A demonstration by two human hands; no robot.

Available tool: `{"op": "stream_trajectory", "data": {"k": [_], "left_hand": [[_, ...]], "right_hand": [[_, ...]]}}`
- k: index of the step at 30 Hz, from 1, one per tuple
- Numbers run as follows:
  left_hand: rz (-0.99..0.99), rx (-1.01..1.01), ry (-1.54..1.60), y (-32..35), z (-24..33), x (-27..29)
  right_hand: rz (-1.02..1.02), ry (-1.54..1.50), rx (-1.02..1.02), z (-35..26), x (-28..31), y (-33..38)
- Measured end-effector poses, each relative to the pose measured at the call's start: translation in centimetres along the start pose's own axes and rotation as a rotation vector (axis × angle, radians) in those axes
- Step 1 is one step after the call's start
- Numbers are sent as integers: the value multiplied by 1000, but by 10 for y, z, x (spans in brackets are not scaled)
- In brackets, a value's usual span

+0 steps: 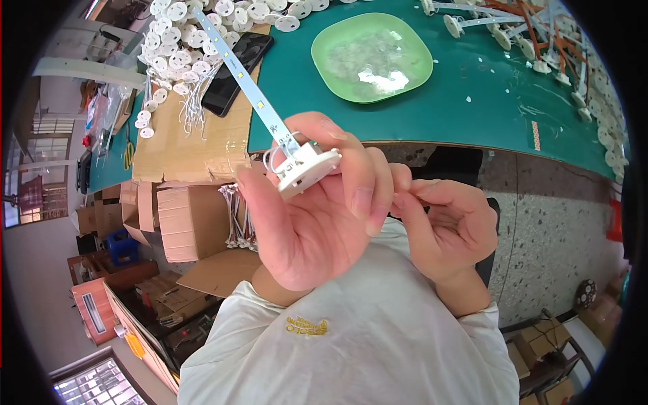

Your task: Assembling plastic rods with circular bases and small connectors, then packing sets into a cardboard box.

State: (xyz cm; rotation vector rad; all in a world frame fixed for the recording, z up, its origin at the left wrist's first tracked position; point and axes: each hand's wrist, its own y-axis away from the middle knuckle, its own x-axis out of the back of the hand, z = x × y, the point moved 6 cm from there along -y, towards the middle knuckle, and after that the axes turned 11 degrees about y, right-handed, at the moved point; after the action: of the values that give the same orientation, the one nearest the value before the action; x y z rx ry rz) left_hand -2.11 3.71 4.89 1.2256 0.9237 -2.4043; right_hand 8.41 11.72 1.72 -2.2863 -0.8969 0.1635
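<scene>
My left hand [317, 226] is turned palm up, its fingers curled round the round white plastic base [310, 170] of an LED light strip. The narrow, pale strip [246, 81] rises from that base toward the upper left, dotted with small yellow LEDs. Thin white wires [273, 158] loop where strip and base meet. Close by on the right, my right hand [449, 226] has its thumb and fingertips pinched together beside the left hand's little finger. Whatever lies in that pinch, if anything, is too small to make out.
Ahead on the green table [290, 94] stands a green bowl [372, 93] of small clear pieces. A black phone [236, 74] lies on cardboard beside piled white round bases [179, 47]. Assembled strips [526, 34] crowd the far right. Cardboard boxes [179, 223] stand below the table's left side.
</scene>
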Motion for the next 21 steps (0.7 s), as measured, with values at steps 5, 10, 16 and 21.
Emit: {"op": "stream_trajectory", "data": {"k": [5, 10, 16, 21], "left_hand": [[46, 49, 31, 9, -6, 5], [80, 8, 138, 9, -2, 8], [54, 27, 88, 16, -1, 13], [124, -50, 23, 20, -7, 12]], "right_hand": [[88, 17, -188, 5, 5, -4], [69, -146, -307, 11, -5, 4], [-87, -83, -262, 8, -8, 0], [-68, 149, -61, -13, 2, -9]]}}
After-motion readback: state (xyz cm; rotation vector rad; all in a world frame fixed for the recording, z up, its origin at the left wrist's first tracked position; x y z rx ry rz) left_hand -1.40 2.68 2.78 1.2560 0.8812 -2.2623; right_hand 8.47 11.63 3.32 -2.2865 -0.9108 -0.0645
